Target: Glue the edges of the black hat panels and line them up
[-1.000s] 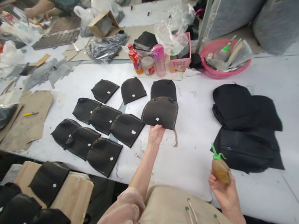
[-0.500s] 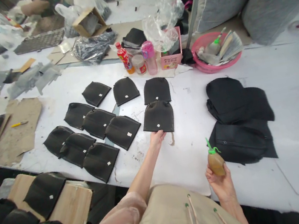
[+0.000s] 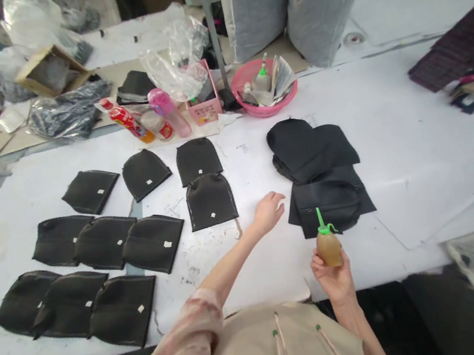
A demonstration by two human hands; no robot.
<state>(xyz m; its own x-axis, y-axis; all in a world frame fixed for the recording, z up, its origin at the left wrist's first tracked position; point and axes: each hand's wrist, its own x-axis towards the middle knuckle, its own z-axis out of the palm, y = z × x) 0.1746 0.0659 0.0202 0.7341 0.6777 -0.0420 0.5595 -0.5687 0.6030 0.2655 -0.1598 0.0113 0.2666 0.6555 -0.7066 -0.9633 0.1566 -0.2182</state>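
Note:
My right hand (image 3: 336, 279) grips a small brown squeeze bottle (image 3: 328, 245) with a green nozzle, held upright near the table's front edge. My left hand (image 3: 269, 211) hovers empty with fingers loosely spread, between the nearest black fabric piece (image 3: 210, 200) and a stack of black fabric pieces (image 3: 320, 172) to its right. Several more black pieces, each with a small white tag, lie in rows on the white table (image 3: 406, 155) to the left, such as the tagged piece (image 3: 154, 243) in the middle row.
At the back stand a pink basin (image 3: 268, 82) with tools, a pink box (image 3: 205, 105), a pink bottle (image 3: 168, 111), a red-capped bottle (image 3: 126, 121) and a jar. Plastic bags, a cardboard box (image 3: 49, 67) and grey sacks (image 3: 254, 2) lie behind. A dark grid board (image 3: 460, 43) sits at right.
My left hand has let go of the black piece, which now lies flat, and has moved right toward the stack. The view has swung to the right; the bottle stays in my right hand.

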